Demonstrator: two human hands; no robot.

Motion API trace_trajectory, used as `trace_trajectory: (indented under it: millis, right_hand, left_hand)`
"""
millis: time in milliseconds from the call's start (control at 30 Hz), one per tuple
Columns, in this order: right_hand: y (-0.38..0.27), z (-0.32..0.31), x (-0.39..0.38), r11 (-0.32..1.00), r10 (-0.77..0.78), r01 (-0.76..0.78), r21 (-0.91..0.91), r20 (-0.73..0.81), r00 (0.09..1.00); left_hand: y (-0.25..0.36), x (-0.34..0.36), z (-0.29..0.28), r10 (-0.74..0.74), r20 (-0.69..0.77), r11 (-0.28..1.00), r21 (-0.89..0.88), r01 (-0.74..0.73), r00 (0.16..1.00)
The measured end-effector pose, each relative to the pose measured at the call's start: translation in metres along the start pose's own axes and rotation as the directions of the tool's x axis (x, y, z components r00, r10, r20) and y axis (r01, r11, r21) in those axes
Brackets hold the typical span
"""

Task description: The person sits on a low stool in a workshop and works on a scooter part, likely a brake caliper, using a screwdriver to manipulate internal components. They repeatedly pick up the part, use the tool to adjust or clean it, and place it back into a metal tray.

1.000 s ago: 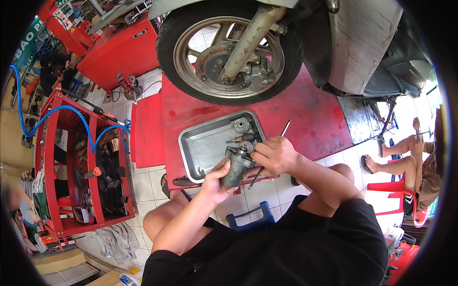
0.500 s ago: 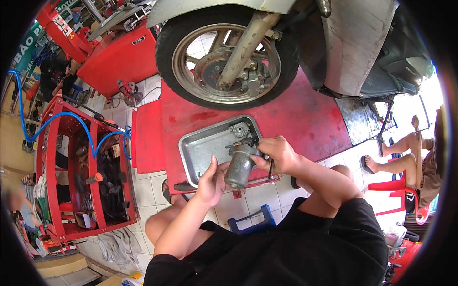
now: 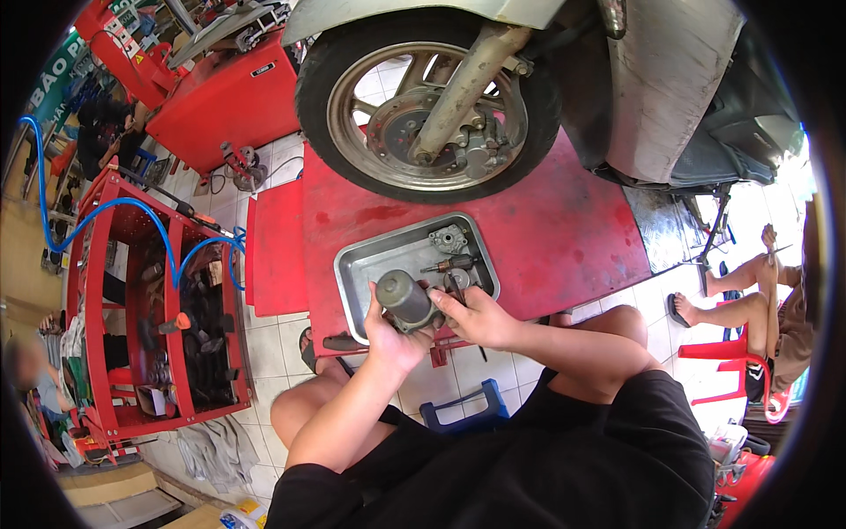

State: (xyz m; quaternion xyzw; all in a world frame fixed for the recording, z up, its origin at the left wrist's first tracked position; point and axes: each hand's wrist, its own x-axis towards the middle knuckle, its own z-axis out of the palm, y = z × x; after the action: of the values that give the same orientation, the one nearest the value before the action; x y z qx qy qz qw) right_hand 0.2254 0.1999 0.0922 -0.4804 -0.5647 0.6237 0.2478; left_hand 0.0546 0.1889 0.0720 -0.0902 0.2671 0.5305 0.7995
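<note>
My left hand [image 3: 392,344] grips a greenish-grey metal cylinder [image 3: 403,295], tilted so its capped end points up. My right hand [image 3: 476,319] holds the cylinder's flanged end along with a thin dark rod [image 3: 455,286]. Both hands are over the near part of a steel tray [image 3: 345,291]. In the tray lie a cast metal housing [image 3: 448,238], a small dark tool or part [image 3: 449,263] and a round metal piece [image 3: 457,276], partly hidden by the rod.
A scooter's front wheel [image 3: 423,189] is above a red platform [image 3: 573,238]. A red tool trolley [image 3: 115,203] with a blue hose stands left. A blue stool [image 3: 463,406] is below me. Seated people [image 3: 758,309] are at right, others [image 3: 97,132] at left.
The cylinder has been turned over, from flange up to capped end up, and moved slightly left and up. My left hand now wraps it; my right hand has moved lower and left.
</note>
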Motion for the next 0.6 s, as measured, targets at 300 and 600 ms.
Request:
trace_trajectory:
  millis: [300, 600]
  right_hand:
    - [-0.013, -0.036, 0.013, 0.932, -0.051, 0.130, -0.340, 0.231, 0.972]
    - [0.023, -0.007, 0.038, 0.642, -0.064, 0.296, -0.707, 0.336, 0.940]
  left_hand:
    - [0.067, -0.003, 0.003, 0.219, 0.155, 0.954, -0.242, -0.178, 0.963]
    - [0.111, -0.019, 0.010, 0.345, 0.295, 0.912, -0.329, -0.244, 0.891]
